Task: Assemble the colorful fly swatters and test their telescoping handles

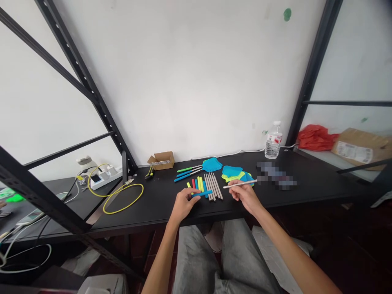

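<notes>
My left hand [184,201] pinches a blue handle grip [203,193], its free end pointing right. In my right hand [244,193] is a thin metal rod [237,185], held level with one end toward the blue grip; the two are apart. Between my hands several metal rods [215,187] lie side by side on the black table. Red, yellow and blue grips [199,183] lie in a row left of them, partly hidden by my left hand. Behind my right hand is a pile of blue and yellow-green fly swatter heads [232,171]. Fly swatters with handles [211,164] lie farther back.
A small open cardboard box [161,160] and a yellow-black tool [150,173] sit at the back left. A water bottle [273,141] stands at the back right, near a blurred patch. A yellow cable [124,199] loops on the left by a power strip [105,177]. Metal shelf posts flank the table.
</notes>
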{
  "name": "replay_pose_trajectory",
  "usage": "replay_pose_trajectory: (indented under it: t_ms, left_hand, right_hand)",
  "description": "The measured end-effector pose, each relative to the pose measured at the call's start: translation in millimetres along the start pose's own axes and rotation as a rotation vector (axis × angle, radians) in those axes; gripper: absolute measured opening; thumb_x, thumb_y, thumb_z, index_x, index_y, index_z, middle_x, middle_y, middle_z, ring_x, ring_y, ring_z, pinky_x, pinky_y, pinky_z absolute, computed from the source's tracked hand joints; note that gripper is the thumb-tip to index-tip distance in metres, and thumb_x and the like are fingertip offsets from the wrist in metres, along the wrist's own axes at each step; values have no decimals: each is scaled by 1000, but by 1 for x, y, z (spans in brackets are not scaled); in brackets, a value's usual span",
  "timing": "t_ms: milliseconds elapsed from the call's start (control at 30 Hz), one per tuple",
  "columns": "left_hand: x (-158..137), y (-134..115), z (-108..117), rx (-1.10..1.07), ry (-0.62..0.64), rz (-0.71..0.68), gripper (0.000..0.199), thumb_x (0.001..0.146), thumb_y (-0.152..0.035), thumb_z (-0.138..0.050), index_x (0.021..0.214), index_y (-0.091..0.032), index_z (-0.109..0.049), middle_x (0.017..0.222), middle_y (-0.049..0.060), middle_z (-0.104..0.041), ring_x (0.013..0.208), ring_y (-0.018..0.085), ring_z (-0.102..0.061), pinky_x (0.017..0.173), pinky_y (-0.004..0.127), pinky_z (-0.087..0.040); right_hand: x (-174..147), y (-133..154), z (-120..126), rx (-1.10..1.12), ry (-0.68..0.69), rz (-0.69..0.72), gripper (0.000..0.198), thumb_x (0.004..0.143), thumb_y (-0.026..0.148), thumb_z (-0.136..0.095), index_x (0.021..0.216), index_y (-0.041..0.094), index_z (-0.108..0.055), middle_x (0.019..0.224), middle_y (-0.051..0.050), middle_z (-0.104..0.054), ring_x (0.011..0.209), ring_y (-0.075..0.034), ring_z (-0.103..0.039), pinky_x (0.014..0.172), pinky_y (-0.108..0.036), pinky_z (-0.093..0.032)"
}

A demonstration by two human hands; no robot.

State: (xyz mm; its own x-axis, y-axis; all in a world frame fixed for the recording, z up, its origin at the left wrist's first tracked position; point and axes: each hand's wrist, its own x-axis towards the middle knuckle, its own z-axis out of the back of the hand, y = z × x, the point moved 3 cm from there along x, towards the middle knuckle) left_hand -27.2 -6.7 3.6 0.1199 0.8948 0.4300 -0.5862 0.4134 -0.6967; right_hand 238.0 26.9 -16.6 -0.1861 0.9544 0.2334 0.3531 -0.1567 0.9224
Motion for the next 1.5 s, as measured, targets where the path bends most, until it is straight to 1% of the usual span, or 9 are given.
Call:
replay_pose_trajectory:
  t_ms: [133, 200, 333, 567, 767, 900, 1167, 1367, 1500]
  left_hand:
    - [0, 1, -1, 6, 1, 0, 24, 83, -37, -66, 100, -22, -75, 85, 4, -66, 64, 13, -50, 59, 24, -38]
    - [0, 2, -1, 6, -4, 2, 24, 83, -37, -66, 100, -23, -75, 84, 3, -66, 63, 13, -49, 59, 24, -38]
    - [0, 4, -1, 1, -10, 15, 25, 82, -37, -66, 100, -23, -75, 79, 2, -64, 61, 12, -47, 59, 24, -37]
    - [1, 7, 0, 6, -33, 22, 26, 83, -39, -66, 101, -22, -75, 69, 0, -53, 63, 13, -46, 60, 24, -36]
    - [1, 5, 1, 7, -28, 38, 27, 84, -40, -65, 102, -23, -74, 67, -1, -48, 62, 13, -45, 60, 24, -36]
    - [1, 4, 1, -1, -31, 44, 26, 84, -40, -65, 102, -23, -74, 65, -2, -45, 61, 12, -43, 59, 24, -35]
    - [0, 6, 1, 7, -36, 28, 29, 85, -42, -63, 103, -21, -74, 66, 0, -50, 61, 12, -45, 58, 23, -35]
    - [0, 5, 1, -33, -54, 15, 29, 83, -42, -65, 101, -21, -75, 79, 4, -62, 61, 12, -47, 56, 23, -37]
    - [-1, 4, 1, -49, -56, 24, 29, 82, -41, -66, 100, -21, -76, 72, 3, -61, 58, 12, -46, 54, 22, -36]
  right_hand:
    - [-1, 3, -2, 16, 83, -44, 32, 83, 40, -55, 98, 16, -71, 89, -12, -72, 63, -15, -57, 49, -26, -35]
    - [-1, 3, -3, 23, 94, -42, 29, 84, 40, -56, 97, 18, -68, 86, -10, -72, 62, -15, -57, 49, -26, -34]
    - [-2, 2, -3, 18, 86, -7, 13, 80, 31, -66, 88, 21, -63, 75, -3, -68, 58, -13, -53, 50, -25, -32]
    - [-3, 1, -1, 23, 133, -24, 26, 84, 35, -60, 98, 16, -70, 95, -14, -74, 65, -16, -60, 52, -26, -35]
    - [-3, 2, -2, -18, 166, -33, 16, 82, 33, -67, 90, 19, -65, 81, -9, -74, 60, -15, -59, 51, -26, -35]
    - [-3, 3, -3, -34, 176, -3, 19, 81, 35, -70, 86, 19, -61, 79, -8, -73, 59, -14, -56, 51, -26, -35]
    - [-3, 4, -3, -79, 156, 4, 23, 80, 39, -71, 87, 18, -64, 76, -7, -72, 58, -13, -53, 50, -26, -35]
    - [-4, 3, -4, -150, 137, 13, 24, 80, 41, -71, 86, 18, -67, 72, -5, -69, 57, -13, -51, 50, -26, -36]
    - [-3, 1, -3, -216, 146, -8, 28, 78, 43, -73, 89, 18, -70, 75, -6, -71, 59, -15, -54, 50, -27, -38]
